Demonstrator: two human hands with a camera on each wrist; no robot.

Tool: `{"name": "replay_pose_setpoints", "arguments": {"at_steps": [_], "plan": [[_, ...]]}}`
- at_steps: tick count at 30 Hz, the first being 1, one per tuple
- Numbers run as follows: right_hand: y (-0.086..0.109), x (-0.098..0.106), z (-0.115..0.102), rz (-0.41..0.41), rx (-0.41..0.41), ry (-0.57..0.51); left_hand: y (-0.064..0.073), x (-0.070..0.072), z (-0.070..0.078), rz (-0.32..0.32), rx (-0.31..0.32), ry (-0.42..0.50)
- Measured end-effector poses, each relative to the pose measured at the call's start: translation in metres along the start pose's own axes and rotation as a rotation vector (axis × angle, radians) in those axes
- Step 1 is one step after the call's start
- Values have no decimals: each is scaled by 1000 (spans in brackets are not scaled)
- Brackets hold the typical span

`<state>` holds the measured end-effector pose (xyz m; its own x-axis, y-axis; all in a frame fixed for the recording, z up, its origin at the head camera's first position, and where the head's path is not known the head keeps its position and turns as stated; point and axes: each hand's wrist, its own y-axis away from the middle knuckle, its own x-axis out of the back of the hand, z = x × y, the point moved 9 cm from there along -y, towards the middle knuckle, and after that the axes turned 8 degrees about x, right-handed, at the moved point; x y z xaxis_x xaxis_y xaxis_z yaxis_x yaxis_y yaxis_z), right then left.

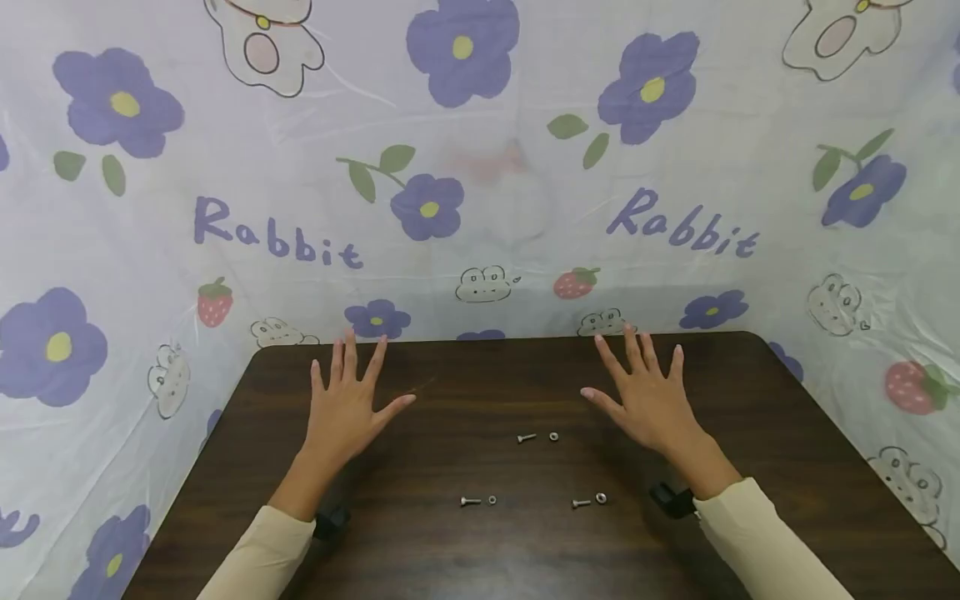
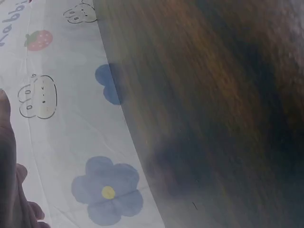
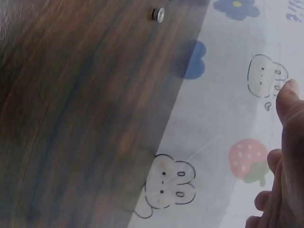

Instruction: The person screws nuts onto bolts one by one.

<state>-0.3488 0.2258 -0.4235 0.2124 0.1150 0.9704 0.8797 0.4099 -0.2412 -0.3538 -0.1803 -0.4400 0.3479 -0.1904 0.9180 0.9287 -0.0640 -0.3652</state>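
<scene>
In the head view my left hand (image 1: pixel 341 417) is held over the left part of the dark table with its fingers spread and straight. My right hand (image 1: pixel 656 404) mirrors it on the right, also spread and holding nothing. Between and below the hands lie three small metal pairs. A bolt (image 1: pixel 527 437) with a nut (image 1: pixel 553 437) is farthest back. Nearer, a second bolt (image 1: pixel 470 502) and nut (image 1: pixel 492 500) lie to the left. The third bolt (image 1: pixel 581 503) and nut (image 1: pixel 601 498) are on the right. One nut (image 3: pixel 158 15) also shows in the right wrist view.
The dark wood-grain table (image 1: pixel 420 550) has rounded far corners. Directly behind it hangs a pale cloth (image 1: pixel 525 225) printed with purple flowers, rabbits and strawberries, which also covers both sides. A dark wrist device (image 1: pixel 671 500) sits at the right cuff, another (image 1: pixel 332 522) at the left.
</scene>
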Motion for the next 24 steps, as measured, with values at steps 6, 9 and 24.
{"name": "replay_pose_setpoints", "arguments": {"at_steps": [6, 9, 24], "plan": [[8, 6, -13, -22, 10, -67, 8, 0, 10, -47, -7, -19], [12, 9, -22, -38, 22, -111, 12, 3, 16, -72, -15, -9], [36, 27, -78, 42, 167, -169, 41, 9, 45, -133, -99, -30]]}}
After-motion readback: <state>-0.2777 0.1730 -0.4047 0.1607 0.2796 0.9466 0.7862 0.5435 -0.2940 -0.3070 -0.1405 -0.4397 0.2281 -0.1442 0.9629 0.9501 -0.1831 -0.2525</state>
